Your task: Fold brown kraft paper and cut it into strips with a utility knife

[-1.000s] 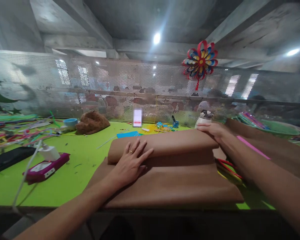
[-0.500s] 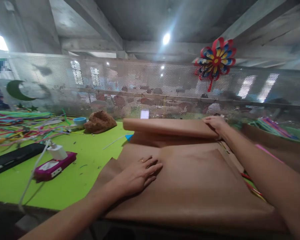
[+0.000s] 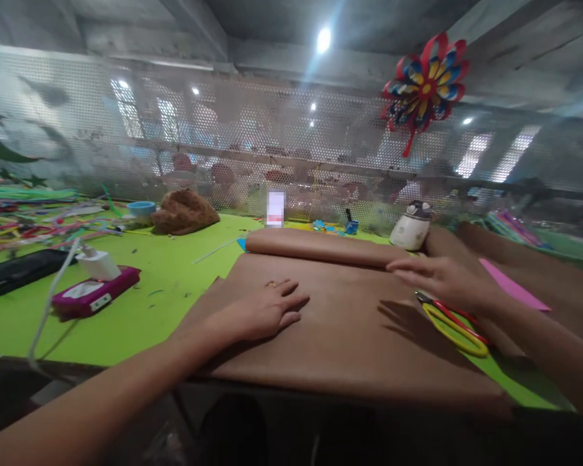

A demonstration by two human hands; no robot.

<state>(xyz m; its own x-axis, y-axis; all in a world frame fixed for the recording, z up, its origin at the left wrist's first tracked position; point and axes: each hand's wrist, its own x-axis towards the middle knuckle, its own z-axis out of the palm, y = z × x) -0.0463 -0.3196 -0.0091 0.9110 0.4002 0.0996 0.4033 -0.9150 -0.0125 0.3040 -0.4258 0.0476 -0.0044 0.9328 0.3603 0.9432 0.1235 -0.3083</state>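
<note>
A large sheet of brown paper (image 3: pixel 350 323) covers the middle of the green table, its far part rolled into a thick tube (image 3: pixel 315 246). My left hand (image 3: pixel 271 309) lies flat on the sheet, fingers spread, with a ring on one finger. Above the paper's right side hovers my right hand (image 3: pixel 440 279), fingers stretched out and holding nothing, its shadow falling on the sheet. Just below it is a cutting tool (image 3: pixel 457 329) with yellow and red handles and a dark metal tip; whether scissors or pliers, I cannot tell.
On the left are a purple power strip (image 3: pixel 97 294) with a white plug, a black case (image 3: pixel 24 272), a brown lump (image 3: pixel 187 212) and a blue bowl (image 3: pixel 142 208). A white bottle (image 3: pixel 411 226) and a pink strip (image 3: pixel 515 285) are at right. Perforated mesh (image 3: pixel 252 129) stands behind.
My right hand has let go of the rolled paper and come nearer. The roll now rests on the sheet, uncovering the bottle and the yellow-and-red tool. My left hand stays on the paper.
</note>
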